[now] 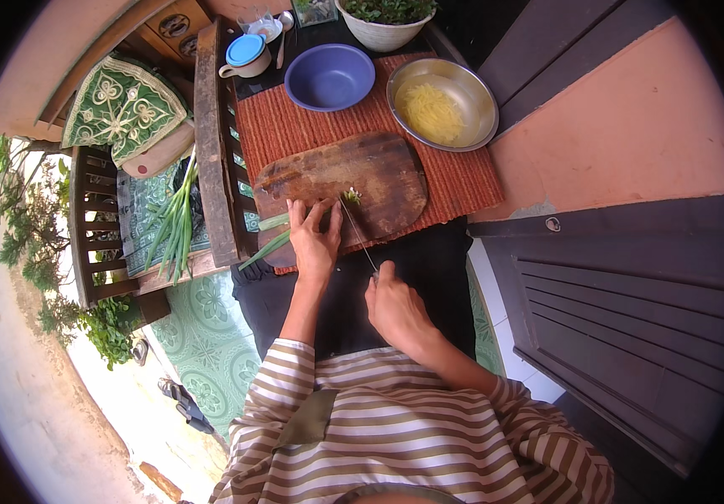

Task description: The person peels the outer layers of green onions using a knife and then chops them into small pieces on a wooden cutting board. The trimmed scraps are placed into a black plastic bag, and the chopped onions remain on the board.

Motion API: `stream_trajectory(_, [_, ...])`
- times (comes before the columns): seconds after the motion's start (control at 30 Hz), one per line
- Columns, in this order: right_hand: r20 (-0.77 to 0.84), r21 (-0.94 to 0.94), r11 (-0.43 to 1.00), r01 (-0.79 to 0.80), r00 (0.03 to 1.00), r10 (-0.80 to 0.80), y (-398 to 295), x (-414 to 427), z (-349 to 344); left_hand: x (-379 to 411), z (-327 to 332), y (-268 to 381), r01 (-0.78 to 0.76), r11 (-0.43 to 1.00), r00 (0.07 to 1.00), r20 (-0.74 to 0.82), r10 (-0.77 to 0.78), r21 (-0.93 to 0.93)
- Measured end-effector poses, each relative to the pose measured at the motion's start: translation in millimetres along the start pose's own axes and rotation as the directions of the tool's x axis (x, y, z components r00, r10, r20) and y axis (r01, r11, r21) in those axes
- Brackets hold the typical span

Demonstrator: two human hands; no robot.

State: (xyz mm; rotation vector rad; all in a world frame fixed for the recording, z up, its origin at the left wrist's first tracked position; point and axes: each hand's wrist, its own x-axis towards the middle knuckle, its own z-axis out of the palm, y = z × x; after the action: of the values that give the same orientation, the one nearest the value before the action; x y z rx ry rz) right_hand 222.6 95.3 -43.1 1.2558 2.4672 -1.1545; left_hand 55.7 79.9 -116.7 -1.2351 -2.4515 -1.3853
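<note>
A worn wooden cutting board [362,164] lies before me. My left hand [314,236] presses a green onion [267,249] to the board, its leaves sticking out to the left past the board's edge. The part under my fingers is hidden. My right hand [396,309] grips a knife [360,234] by its handle. The blade points away from me, its tip on the board just right of my left fingertips. Beside the tip sits a small heap of cut green onion [352,196].
Beyond the board, a blue plastic bowl [330,79] and a steel bowl [481,120] of yellow shreds in liquid stand on an orange woven mat [462,173]. A blue-lidded mug [246,53] and a potted plant [387,25] are behind. More green onions [179,223] lie on the wooden bench at left.
</note>
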Motion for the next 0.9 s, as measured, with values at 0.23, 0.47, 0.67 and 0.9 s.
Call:
stream_trajectory(0.23, [0.122, -0.039, 0.993, -0.116, 0.985, 0.12, -7.1, 8.9, -3.8, -1.0, -0.9, -0.7, 0.027, 1.0, 1.0, 0.009, -0.027, -0.006])
stream_trajectory(0.47, [0.088, -0.043, 0.994, -0.102, 0.991, 0.105, -8.0, 22.9, 7.2, -1.3, 0.1, -3.1, 0.023, 0.999, 1.0, -0.003, -0.023, 0.022])
stream_trajectory(0.67, [0.102, -0.045, 0.995, -0.094, 0.99, 0.098, -4.4, 5.3, 3.3, -0.6, 0.5, -4.1, 0.012, 1.0, 1.0, -0.025, -0.012, 0.011])
stream_trajectory(0.9, [0.073, -0.059, 0.993, -0.098, 0.992, 0.102, -0.8, -9.0, 8.8, -1.2, 0.4, -4.0, 0.026, 0.999, 0.999, -0.024, -0.026, -0.022])
